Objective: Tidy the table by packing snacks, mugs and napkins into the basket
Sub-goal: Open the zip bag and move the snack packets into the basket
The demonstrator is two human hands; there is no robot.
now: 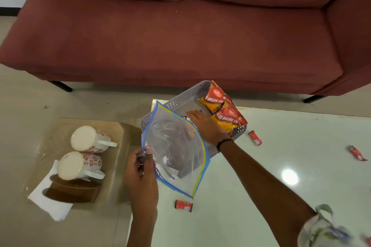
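- Basket (176,104): grey perforated plastic, standing at the far left corner of the white table (281,146). Judged rigid and light; best taken by its rim.
- Snack packets (222,110): two red-and-orange packets counted, leaning inside the basket against its right wall. Judged light, crinkly and slippery; contents likely crush under a hard grip, so hold by the sealed edges.
- Zip bag (176,146): one clear bag with blue and yellow edging, held above the basket's near left corner, dark contents inside (not identifiable). Judged limp and slick; it will sag unless supported from below.
- Left hand (140,166): pinches the bag's left edge between thumb and fingers.
- Right hand (202,124): reaches into the basket behind the bag, fingers fairly straight; whether it grasps anything cannot be told.
- Small red sachets: three counted plainly on the table, one at the near edge below the bag (183,205), one just right of the basket (255,137), one toward the right edge (357,153). Light, flat; pinch to lift.
- Mugs (88,152): two white floral mugs, upside down on the glass side table (120,146) to the left, well apart from the basket. Judged heavy and fragile; take by the handle.
- Napkin (50,202): white, soft, lying under a brown wooden holder (72,191); count unclear.
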